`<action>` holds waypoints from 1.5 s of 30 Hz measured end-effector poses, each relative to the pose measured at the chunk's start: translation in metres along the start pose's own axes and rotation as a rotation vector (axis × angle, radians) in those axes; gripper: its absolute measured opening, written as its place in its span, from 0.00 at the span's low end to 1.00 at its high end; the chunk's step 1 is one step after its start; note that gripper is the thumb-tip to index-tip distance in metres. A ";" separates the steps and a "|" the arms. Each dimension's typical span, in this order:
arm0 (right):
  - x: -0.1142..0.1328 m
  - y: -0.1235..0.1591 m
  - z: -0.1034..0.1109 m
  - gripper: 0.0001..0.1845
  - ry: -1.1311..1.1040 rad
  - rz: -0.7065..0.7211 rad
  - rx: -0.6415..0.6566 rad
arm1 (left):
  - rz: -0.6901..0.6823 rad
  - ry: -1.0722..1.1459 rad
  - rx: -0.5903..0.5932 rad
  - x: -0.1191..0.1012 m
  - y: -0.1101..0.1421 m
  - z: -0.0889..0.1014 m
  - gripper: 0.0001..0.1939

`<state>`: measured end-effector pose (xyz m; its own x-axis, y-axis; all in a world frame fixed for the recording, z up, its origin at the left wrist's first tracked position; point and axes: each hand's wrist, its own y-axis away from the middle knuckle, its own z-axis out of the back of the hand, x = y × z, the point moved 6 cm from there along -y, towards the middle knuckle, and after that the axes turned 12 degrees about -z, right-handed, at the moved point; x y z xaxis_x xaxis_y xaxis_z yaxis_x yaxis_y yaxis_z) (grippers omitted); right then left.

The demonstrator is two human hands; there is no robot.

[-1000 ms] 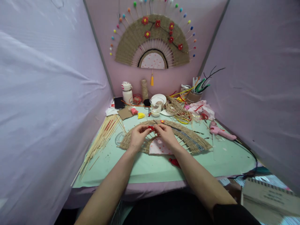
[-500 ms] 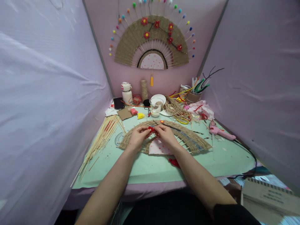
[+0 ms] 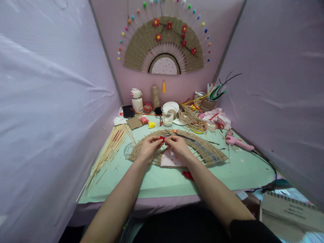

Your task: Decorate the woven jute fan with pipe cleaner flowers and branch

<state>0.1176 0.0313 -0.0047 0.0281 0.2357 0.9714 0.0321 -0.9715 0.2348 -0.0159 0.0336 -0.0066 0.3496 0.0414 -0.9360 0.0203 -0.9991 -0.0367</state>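
A small red flower with a pale speck at its middle is pinched between the thumb and fingers of my left hand. Close against its right side are the closed fingertips of my right hand; whatever they grip is too small to make out. Both hands are above a twine-covered fan lying on the table, and they hide part of it. The fan has thin stick ribs, a pink-dotted white base and a red flower with a yellow centre at its top. A red lump lies by my right forearm.
Bamboo sticks and a protractor lie left. A pink glue gun with a black cord is at right. Behind are a white bottle, a clear cup and loose twine. A finished fan hangs on the wall.
My right fingertips have shifted slightly from the red flower, showing more of its right side. The flower and my left hand have barely moved.
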 end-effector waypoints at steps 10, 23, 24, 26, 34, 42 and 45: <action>0.003 0.000 0.000 0.15 -0.018 0.060 -0.019 | 0.050 0.097 -0.007 0.002 -0.001 0.002 0.13; 0.018 0.016 -0.002 0.08 0.328 0.467 -0.294 | -0.264 -0.143 -0.003 -0.005 -0.006 0.006 0.12; 0.018 0.016 -0.001 0.08 0.328 0.463 -0.299 | -0.279 -0.163 0.009 -0.006 -0.006 0.005 0.12; 0.019 0.017 -0.001 0.08 0.331 0.459 -0.307 | -0.297 -0.183 0.024 -0.007 -0.005 0.004 0.11; 0.018 0.016 -0.001 0.07 0.323 0.433 -0.289 | -0.130 0.022 -0.041 -0.002 -0.004 0.001 0.14; 0.016 0.014 0.001 0.07 0.315 0.433 -0.285 | -0.056 0.106 -0.068 -0.002 -0.003 0.003 0.15; 0.016 0.015 0.000 0.07 0.313 0.424 -0.270 | -0.060 0.125 -0.063 -0.003 -0.003 0.004 0.15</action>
<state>0.1186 0.0206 0.0148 -0.3141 -0.1530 0.9370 -0.1742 -0.9609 -0.2153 -0.0206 0.0368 -0.0052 0.4601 0.1058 -0.8815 0.1024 -0.9926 -0.0656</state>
